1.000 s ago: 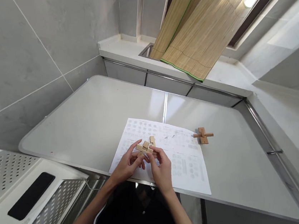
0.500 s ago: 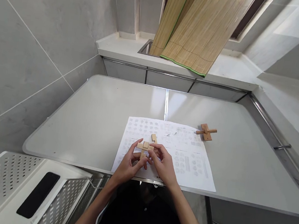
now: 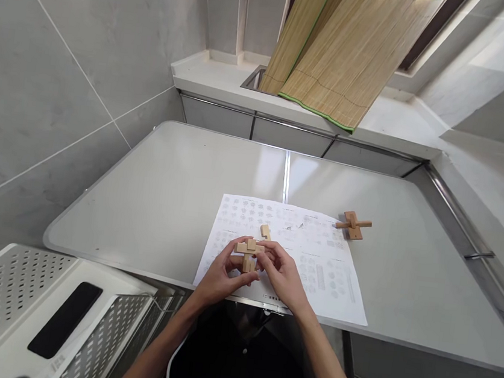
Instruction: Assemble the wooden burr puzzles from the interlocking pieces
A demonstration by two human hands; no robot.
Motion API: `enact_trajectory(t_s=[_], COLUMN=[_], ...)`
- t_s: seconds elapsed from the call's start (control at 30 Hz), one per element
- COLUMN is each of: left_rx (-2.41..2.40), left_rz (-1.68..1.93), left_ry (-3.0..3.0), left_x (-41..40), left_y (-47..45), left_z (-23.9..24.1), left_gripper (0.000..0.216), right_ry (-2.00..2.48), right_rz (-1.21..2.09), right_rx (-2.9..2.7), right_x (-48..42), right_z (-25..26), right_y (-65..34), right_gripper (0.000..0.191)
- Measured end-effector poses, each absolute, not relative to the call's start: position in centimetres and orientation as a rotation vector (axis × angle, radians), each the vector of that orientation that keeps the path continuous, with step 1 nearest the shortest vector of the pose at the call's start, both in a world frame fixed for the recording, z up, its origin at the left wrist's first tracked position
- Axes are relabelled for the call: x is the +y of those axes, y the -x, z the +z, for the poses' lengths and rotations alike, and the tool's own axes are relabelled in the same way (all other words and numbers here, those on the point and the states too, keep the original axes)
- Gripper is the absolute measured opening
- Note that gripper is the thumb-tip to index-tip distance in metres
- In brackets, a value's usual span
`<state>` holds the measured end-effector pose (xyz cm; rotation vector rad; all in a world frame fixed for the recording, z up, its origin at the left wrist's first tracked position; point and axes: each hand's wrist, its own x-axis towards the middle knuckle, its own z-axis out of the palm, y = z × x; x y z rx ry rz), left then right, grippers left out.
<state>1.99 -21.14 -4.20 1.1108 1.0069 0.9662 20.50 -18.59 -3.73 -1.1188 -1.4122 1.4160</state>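
Observation:
A light wooden interlocking puzzle [image 3: 250, 249], made of crossed notched bars, is held above the printed sheet near the table's front edge. My left hand [image 3: 223, 271] wraps its left and lower side, with the thumb along the bottom. On the right, the fingertips of my right hand [image 3: 282, 272] pinch the crossbar's end. Just behind the hands a loose notched wooden piece [image 3: 265, 232] lies on the paper. Part of the puzzle is hidden by my fingers.
The printed paper sheet [image 3: 314, 281] lies on the grey folding table [image 3: 150, 202]. A brown crossed wooden piece [image 3: 353, 225] sits at the sheet's right edge. Left of the table, a black phone [image 3: 65, 319] rests on a white perforated unit [image 3: 9, 282]. A bamboo mat [image 3: 335, 59] hangs at the back.
Both hands still hold the puzzle. My left thumb has shifted lower and right, so more of the puzzle's lower bar shows. The whole view has moved slightly.

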Motion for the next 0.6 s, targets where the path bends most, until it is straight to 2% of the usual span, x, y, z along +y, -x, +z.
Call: enact_trajectory(t_s=[0.33,0.6], left_rx=[1.021,1.058], left_rz=[1.045,1.141], left_ry=[-0.989,-0.907], left_x=[-20.6,-20.3], left_y=[-2.2,-2.2], left_z=[-4.8,-4.5], left_gripper=[0.068,0.054], right_ry=[1.234,1.442], right_rz=[1.346,0.945], right_rx=[-1.34,-1.543], right_x=[-18.7,-17.9], right_z=[-4.6,-4.1], right_y=[-19.4,-20.6], right_gripper=[0.035,0.035])
